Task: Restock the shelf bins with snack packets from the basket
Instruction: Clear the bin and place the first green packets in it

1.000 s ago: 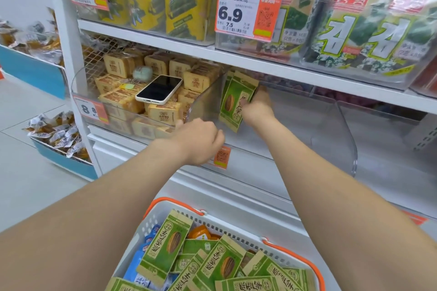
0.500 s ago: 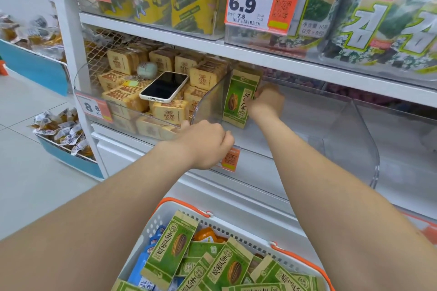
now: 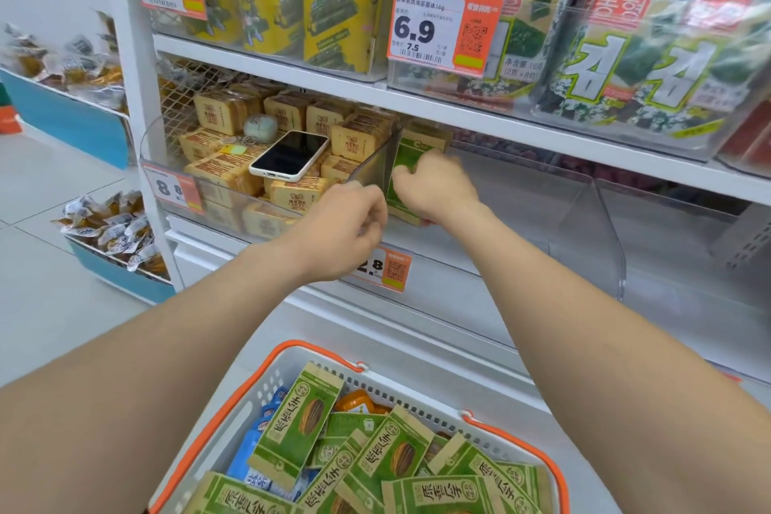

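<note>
Nearest, a white basket with orange handles is filled with green packets and a few blue packets. Beyond it, the left hand is seen at the near edge of a clear bin, fingers curled; whether anything is gripped cannot be told. Just right of it, an upright packet is held against the bin's left wall by the right hand, whose fingers are clamped on it. In the next bin to the left, a phone is laid on tan packs. Farthest, on the upper shelf, seaweed packs are stacked behind a price tag.
</note>
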Demonstrator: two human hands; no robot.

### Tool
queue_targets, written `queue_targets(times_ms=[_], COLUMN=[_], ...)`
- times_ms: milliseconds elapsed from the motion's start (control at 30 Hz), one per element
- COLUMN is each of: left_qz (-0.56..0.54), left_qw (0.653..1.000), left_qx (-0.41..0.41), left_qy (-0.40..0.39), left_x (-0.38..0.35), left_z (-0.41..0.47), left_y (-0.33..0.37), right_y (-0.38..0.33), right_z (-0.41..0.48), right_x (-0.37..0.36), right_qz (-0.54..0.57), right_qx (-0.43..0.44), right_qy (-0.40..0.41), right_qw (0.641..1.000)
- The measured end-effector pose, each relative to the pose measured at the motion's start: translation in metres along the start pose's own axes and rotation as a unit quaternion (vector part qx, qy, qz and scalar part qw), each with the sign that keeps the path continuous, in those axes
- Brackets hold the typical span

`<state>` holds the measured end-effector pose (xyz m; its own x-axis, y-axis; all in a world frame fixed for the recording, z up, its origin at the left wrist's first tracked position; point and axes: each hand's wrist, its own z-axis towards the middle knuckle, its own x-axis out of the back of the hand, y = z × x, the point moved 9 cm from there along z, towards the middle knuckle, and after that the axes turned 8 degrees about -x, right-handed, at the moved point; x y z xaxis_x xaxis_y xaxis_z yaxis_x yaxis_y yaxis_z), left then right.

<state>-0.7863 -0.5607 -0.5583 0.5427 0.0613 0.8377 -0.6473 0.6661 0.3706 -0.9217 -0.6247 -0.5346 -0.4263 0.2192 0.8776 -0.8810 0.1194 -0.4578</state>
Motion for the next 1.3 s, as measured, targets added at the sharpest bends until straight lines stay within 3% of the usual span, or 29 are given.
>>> queue_targets(times_ms=[100,167,300,433,500,633,800,933,1067,1167,1233,1300], left_qz=[0.039,0.062,0.097,0.088,0.108,0.078,0.083,0.080,0.061,0.044,0.042,0.048], left_qw=[0.998,0.995,0.971,0.882,0.843,0.849,0.856,0.856,0.862,0.861,0.860,0.860], left_qx=[0.024,0.077,0.155,0.269,0.287,0.284,0.261,0.245,0.228,0.226,0.228,0.235], left_qy=[0.039,0.006,-0.152,-0.376,-0.442,-0.440,-0.438,-0.448,-0.449,-0.454,-0.454,-0.450], left_x=[0.022,0.028,0.011,-0.023,-0.029,-0.033,-0.038,-0.044,-0.049,-0.052,-0.051,-0.046], left_z=[-0.011,-0.020,-0.048,-0.101,-0.119,-0.120,-0.107,-0.098,-0.090,-0.090,-0.089,-0.090], left_y=[-0.003,-0.013,-0.035,-0.062,-0.069,-0.072,-0.069,-0.067,-0.059,-0.055,-0.054,-0.056], right_y=[-0.014,-0.034,-0.083,-0.071,-0.056,-0.034,-0.026,-0.012,-0.003,-0.011,-0.019,-0.027], right_z=[-0.021,-0.039,-0.090,-0.139,-0.154,-0.176,-0.211,-0.232,-0.248,-0.255,-0.247,-0.232], right_x=[0.010,0.014,-0.015,-0.087,-0.128,-0.200,-0.266,-0.313,-0.334,-0.333,-0.320,-0.299], right_qz=[-0.009,-0.011,-0.036,-0.136,-0.236,-0.393,-0.416,-0.415,-0.494,-0.470,-0.423,-0.355], right_qx=[0.010,0.069,0.255,0.215,0.221,0.294,0.436,0.482,0.510,0.545,0.528,0.476], right_qy=[0.009,0.004,-0.120,-0.370,-0.410,-0.364,-0.308,-0.304,-0.240,-0.209,-0.215,-0.234], right_qw=[1.000,0.998,0.959,0.894,0.853,0.792,0.736,0.709,0.662,0.662,0.704,0.770])
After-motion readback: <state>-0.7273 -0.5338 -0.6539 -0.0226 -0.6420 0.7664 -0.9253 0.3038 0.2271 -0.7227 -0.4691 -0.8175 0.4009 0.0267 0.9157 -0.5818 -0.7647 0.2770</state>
